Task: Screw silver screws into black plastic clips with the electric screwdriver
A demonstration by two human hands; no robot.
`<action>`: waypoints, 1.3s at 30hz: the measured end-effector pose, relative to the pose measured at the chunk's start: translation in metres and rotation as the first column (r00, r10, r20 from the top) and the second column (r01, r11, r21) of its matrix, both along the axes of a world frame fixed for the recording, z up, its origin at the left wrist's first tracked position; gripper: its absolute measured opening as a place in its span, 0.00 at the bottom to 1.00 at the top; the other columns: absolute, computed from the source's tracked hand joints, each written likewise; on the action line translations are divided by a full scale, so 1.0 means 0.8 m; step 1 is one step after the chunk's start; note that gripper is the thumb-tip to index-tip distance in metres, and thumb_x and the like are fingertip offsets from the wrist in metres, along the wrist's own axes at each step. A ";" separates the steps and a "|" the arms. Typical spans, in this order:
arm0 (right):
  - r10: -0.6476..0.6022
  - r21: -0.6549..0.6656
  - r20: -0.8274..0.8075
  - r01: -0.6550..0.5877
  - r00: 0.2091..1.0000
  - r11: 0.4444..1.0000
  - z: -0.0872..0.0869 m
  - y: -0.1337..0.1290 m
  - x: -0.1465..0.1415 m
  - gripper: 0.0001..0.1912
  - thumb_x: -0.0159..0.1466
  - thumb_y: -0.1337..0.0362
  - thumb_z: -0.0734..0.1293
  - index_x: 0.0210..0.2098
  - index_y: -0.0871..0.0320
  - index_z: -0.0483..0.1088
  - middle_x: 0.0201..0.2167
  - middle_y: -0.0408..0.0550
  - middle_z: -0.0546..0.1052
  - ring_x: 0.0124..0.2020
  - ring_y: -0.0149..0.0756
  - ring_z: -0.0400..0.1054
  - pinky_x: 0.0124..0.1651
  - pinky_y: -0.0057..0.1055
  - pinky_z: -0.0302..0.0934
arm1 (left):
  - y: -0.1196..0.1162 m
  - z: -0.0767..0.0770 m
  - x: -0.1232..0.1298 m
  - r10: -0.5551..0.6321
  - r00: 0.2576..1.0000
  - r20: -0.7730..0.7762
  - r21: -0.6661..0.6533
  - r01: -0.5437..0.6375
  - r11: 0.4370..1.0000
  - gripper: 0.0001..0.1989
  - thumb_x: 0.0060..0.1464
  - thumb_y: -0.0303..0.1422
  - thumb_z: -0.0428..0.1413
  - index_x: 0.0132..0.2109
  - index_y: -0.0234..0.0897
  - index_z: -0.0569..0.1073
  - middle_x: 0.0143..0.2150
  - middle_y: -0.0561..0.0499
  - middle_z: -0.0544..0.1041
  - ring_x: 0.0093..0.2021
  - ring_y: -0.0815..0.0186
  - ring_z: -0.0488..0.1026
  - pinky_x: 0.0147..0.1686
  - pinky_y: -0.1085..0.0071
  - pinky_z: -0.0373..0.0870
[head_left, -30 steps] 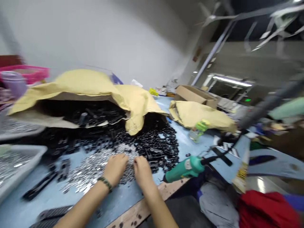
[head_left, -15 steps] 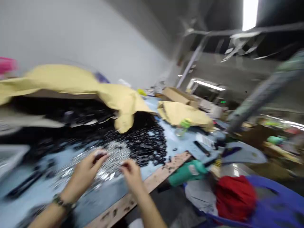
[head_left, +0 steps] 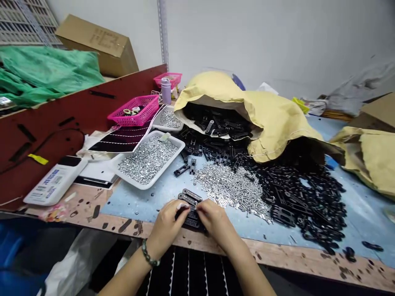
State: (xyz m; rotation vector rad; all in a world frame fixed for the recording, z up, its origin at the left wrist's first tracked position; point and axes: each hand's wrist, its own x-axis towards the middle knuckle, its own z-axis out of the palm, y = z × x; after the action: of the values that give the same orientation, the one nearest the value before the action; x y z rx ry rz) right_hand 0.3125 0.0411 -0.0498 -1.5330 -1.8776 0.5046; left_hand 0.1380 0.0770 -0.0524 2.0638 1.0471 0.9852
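My left hand (head_left: 169,220), with a beaded bracelet at its wrist, is closed with thumb and index together over a small dark part. A scrap of white shows on its fingertip. Facing it, my right hand (head_left: 213,218) is pinched at the edge of the same black parts; whatever is in its fingertips is too small to name. Several long black slotted pieces (head_left: 190,196) lie side by side under and between both hands, at the table's front edge. Just beyond them spreads a heap of small silver screws (head_left: 234,187), beside a pile of black plastic parts (head_left: 304,205).
A white tray of small metal pieces (head_left: 180,148) stands left of the screws. Behind, yellow sacks (head_left: 216,86) spill black parts. A pink basket (head_left: 132,119), a lilac bottle (head_left: 166,91) and a white digital scale (head_left: 55,183) sit along the red board (head_left: 46,123).
The view has swung left and steadied. My hands have gone from above the silver screws to the black slotted pieces near the table's front edge, and come closer together.
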 end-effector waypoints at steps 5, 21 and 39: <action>0.083 -0.139 0.268 -0.047 0.960 0.989 0.018 0.007 -0.003 0.10 0.62 0.76 0.59 0.32 0.57 0.68 0.29 0.46 0.69 0.29 0.33 0.66 0.31 0.27 0.59 | -0.012 -0.009 0.006 -0.002 1.000 -0.025 0.047 0.004 0.999 0.05 0.60 0.28 0.50 0.40 0.39 0.71 0.36 0.49 0.75 0.39 0.62 0.72 0.41 0.64 0.70; 0.200 -0.139 0.378 -0.159 0.904 0.978 0.052 0.018 -0.008 0.15 0.59 0.81 0.57 0.24 0.58 0.64 0.25 0.43 0.68 0.25 0.30 0.60 0.25 0.26 0.51 | -0.023 -0.021 0.021 -0.005 0.973 -0.229 0.325 0.081 0.942 0.11 0.61 0.24 0.44 0.36 0.37 0.70 0.31 0.47 0.73 0.35 0.59 0.69 0.36 0.62 0.65; -0.551 0.133 0.311 0.539 0.774 0.832 -0.015 0.004 0.189 0.08 0.59 0.66 0.61 0.34 0.58 0.71 0.32 0.52 0.71 0.35 0.42 0.67 0.39 0.37 0.61 | -0.021 -0.010 0.025 -0.086 0.965 -0.249 0.425 0.188 0.885 0.11 0.58 0.18 0.46 0.36 0.35 0.70 0.34 0.49 0.75 0.35 0.63 0.69 0.36 0.64 0.66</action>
State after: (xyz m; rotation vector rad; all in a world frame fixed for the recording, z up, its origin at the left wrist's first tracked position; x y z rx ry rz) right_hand 0.4636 0.0440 -0.0619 -2.1372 -1.5361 -0.0705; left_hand 0.1581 0.0604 -0.0601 2.6394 0.8146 1.0066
